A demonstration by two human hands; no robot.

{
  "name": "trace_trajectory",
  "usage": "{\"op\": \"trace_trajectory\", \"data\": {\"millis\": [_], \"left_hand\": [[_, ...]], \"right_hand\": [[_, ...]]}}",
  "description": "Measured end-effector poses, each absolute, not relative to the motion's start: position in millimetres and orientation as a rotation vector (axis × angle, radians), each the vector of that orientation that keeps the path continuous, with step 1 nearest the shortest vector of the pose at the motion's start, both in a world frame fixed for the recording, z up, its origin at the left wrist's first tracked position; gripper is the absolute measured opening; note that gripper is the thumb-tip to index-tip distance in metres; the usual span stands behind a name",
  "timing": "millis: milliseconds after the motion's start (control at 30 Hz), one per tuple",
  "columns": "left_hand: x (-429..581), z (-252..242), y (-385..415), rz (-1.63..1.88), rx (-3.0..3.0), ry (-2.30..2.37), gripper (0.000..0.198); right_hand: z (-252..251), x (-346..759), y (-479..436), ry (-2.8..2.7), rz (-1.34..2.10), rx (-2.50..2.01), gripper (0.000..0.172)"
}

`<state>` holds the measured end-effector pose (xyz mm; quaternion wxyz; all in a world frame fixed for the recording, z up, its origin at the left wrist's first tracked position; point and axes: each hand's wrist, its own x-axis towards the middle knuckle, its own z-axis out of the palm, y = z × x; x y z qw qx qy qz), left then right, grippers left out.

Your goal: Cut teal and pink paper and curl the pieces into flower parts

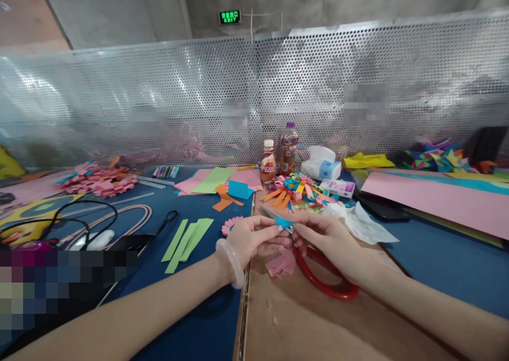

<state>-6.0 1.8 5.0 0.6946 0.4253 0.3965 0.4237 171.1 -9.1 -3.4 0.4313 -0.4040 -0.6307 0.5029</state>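
My left hand (pixel 254 236), with a pale bangle on its wrist, pinches a small blue paper piece (pixel 283 222) between thumb and fingers. My right hand (pixel 326 238) meets it from the right and grips red-handled scissors (pixel 324 276); the blades point toward the blue piece. The red handle loops stick out below my right palm. Pink paper scraps (pixel 281 263) lie on the brown board just under both hands.
Green paper strips (pixel 186 237) lie left on the blue table. Two bottles (pixel 278 157), a tissue pack (pixel 321 165), folded paper flowers (pixel 292 188), a crumpled tissue (pixel 360 220), pink sheets (pixel 433 199) and black cables (pixel 71 220) surround the work spot. A perforated metal screen (pixel 254 96) closes the back.
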Motion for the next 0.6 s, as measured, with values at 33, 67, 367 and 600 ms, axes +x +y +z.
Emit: {"op": "trace_trajectory", "data": {"millis": [33, 67, 367, 600], "left_hand": [[-6.0, 5.0, 1.6, 0.944, 0.948, 0.887, 0.015], [-6.0, 4.9, 1.4, 0.942, 0.948, 0.888, 0.015], [-7.5, 6.1, -0.6, 0.875, 1.007, 0.883, 0.018], [-7.6, 6.0, -3.0, 0.854, 1.081, 0.885, 0.02]], "right_hand": [[-3.5, 170.9, -9.3, -1.564, 1.27, -0.999, 0.023], [-3.8, 170.8, -9.3, -1.553, 1.288, -0.991, 0.023], [-5.7, 172.2, -8.4, -1.443, 1.404, -0.945, 0.024], [-0.1, 170.0, -10.1, -1.458, 1.372, -0.987, 0.024]]}}
